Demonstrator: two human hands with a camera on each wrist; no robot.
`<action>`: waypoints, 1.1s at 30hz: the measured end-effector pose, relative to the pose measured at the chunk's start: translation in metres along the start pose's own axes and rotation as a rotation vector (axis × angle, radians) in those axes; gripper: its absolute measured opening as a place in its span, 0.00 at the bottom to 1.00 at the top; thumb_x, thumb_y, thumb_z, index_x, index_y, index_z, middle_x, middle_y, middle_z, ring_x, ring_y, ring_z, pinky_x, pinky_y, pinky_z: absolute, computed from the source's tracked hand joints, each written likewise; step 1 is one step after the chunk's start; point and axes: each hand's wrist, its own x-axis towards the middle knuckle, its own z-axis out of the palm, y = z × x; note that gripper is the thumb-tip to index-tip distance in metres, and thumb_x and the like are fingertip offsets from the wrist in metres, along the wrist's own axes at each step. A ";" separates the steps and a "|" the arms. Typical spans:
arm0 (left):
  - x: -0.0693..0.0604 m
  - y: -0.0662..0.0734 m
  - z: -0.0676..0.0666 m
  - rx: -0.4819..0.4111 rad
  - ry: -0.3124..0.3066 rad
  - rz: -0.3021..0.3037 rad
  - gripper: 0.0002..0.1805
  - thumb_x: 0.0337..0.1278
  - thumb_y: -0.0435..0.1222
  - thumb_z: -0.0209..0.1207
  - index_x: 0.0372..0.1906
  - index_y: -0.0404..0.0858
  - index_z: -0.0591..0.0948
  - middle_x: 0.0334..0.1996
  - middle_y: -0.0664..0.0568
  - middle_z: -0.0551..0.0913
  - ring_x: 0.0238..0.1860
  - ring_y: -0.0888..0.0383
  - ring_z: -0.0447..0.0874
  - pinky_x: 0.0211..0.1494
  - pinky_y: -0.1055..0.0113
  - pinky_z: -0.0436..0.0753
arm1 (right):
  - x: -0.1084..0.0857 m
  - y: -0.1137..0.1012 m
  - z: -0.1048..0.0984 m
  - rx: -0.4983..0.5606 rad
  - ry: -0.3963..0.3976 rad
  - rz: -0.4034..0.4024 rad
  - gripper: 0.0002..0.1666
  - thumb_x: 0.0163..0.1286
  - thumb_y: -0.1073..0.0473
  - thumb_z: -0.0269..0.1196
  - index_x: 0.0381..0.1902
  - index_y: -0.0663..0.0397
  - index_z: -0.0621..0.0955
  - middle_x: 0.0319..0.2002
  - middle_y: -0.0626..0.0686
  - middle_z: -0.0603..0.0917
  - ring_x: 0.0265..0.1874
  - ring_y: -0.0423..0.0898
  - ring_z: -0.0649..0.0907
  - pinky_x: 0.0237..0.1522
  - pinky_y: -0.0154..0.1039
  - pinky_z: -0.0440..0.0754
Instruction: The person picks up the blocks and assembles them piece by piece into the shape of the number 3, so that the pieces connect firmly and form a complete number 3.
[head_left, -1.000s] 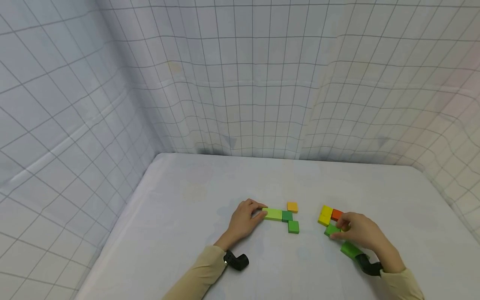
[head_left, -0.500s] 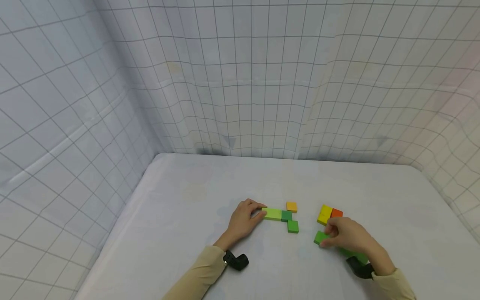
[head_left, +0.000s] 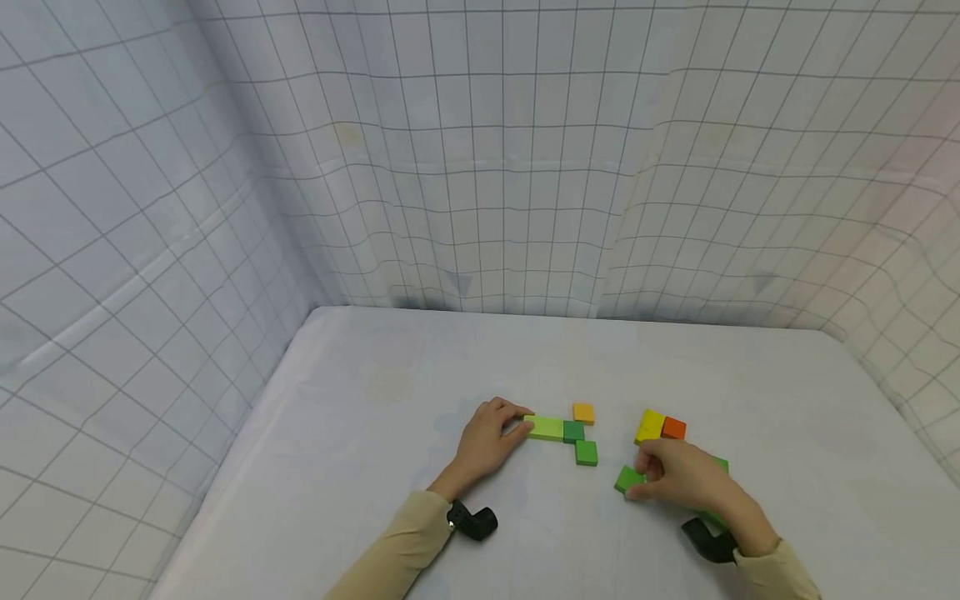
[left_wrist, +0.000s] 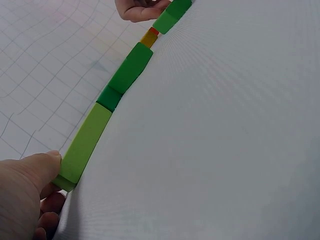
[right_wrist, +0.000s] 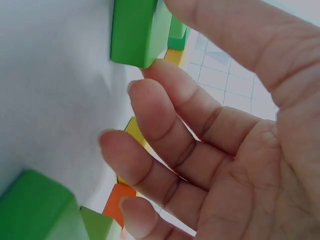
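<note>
Since the earlier frames, the right hand (head_left: 678, 475) has slid toward the left hand (head_left: 486, 437), bringing a square green block (head_left: 628, 480) with it, while the left hand keeps its place. On the right, thumb and index finger are parted only by the block's width and pinch it at opposite edges; the other three fingers bend loosely behind, holding nothing. Whether that block rests on the table or is slightly raised cannot be told. On the left, thumb and index finger grip the near end of a long light-green block (head_left: 546, 428), the remaining fingers curled underneath. Its far end touches a dark green block (head_left: 573, 432), with a green tile (head_left: 587, 453) at that block's lower right corner and an orange-yellow tile (head_left: 583, 413) just beyond it. Past the right fingers, a yellow block (head_left: 649, 423) lies against a red-orange block (head_left: 674, 428). A further green block (right_wrist: 37, 210) and a smaller green block (right_wrist: 97, 224) lie by the right palm, partly hidden from the head view. Black cameras (head_left: 474, 523) sit at both wrists, below beige sleeves (head_left: 408, 533). Around the white table (head_left: 375, 367) hang grid-patterned curtains (head_left: 480, 150).
</note>
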 end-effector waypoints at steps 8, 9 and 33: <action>0.001 0.000 0.000 0.008 -0.020 -0.014 0.15 0.64 0.49 0.56 0.49 0.48 0.84 0.37 0.58 0.76 0.37 0.61 0.70 0.38 0.66 0.70 | 0.001 0.006 -0.002 0.073 -0.058 -0.027 0.18 0.55 0.45 0.71 0.27 0.49 0.76 0.21 0.42 0.73 0.21 0.37 0.70 0.24 0.33 0.67; 0.002 0.000 0.000 0.008 -0.019 -0.012 0.15 0.64 0.49 0.56 0.49 0.48 0.84 0.37 0.58 0.76 0.38 0.61 0.70 0.38 0.66 0.70 | 0.001 0.006 -0.002 0.079 -0.066 -0.030 0.18 0.55 0.45 0.71 0.26 0.49 0.76 0.20 0.42 0.72 0.20 0.37 0.70 0.24 0.33 0.67; 0.003 -0.003 0.000 0.010 -0.029 -0.033 0.15 0.64 0.49 0.56 0.49 0.49 0.84 0.39 0.57 0.77 0.40 0.60 0.71 0.39 0.64 0.71 | 0.015 -0.013 0.031 0.072 -0.002 -0.018 0.19 0.55 0.39 0.69 0.23 0.42 0.76 0.18 0.40 0.71 0.18 0.37 0.69 0.21 0.32 0.64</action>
